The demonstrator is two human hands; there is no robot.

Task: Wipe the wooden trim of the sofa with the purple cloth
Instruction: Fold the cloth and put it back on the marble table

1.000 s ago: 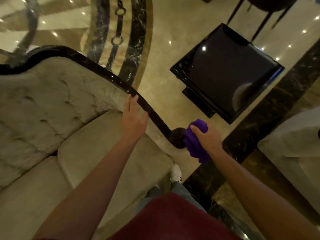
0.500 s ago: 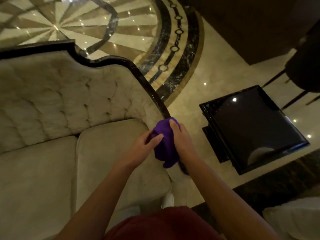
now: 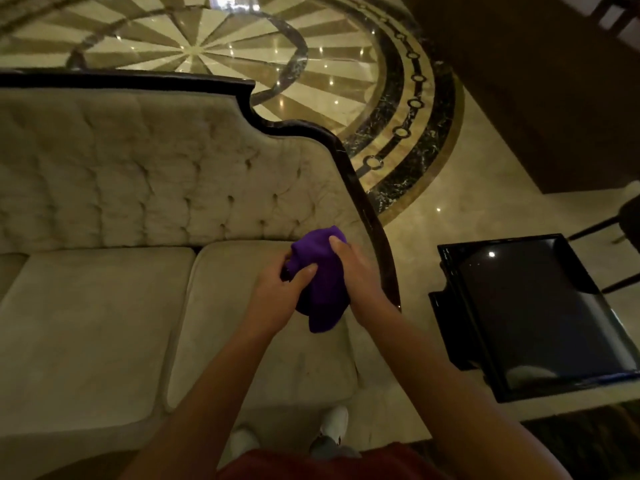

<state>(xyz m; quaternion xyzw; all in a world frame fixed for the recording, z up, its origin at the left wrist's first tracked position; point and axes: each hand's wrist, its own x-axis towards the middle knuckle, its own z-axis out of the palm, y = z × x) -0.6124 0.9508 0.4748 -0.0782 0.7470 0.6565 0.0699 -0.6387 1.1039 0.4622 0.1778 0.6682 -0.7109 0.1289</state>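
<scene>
The purple cloth (image 3: pixel 320 282) is bunched between both hands above the right seat cushion of a beige tufted sofa (image 3: pixel 138 188). My left hand (image 3: pixel 277 292) grips its left side; my right hand (image 3: pixel 356 275) holds its right side, thumb on top. The dark glossy wooden trim (image 3: pixel 367 209) runs along the top of the backrest, curves down the right arm and passes just right of my right hand. The cloth is off the trim, a little to its left.
A black glossy side table (image 3: pixel 540 313) stands on the polished marble floor to the right of the sofa arm. Dark chair legs (image 3: pixel 595 230) show at far right. My white shoes (image 3: pixel 332 424) stand against the sofa front.
The cloth left the lower end of the arm trim, where my right hand alone held it. My left hand came off the trim and took hold of the cloth too. The view shifted left.
</scene>
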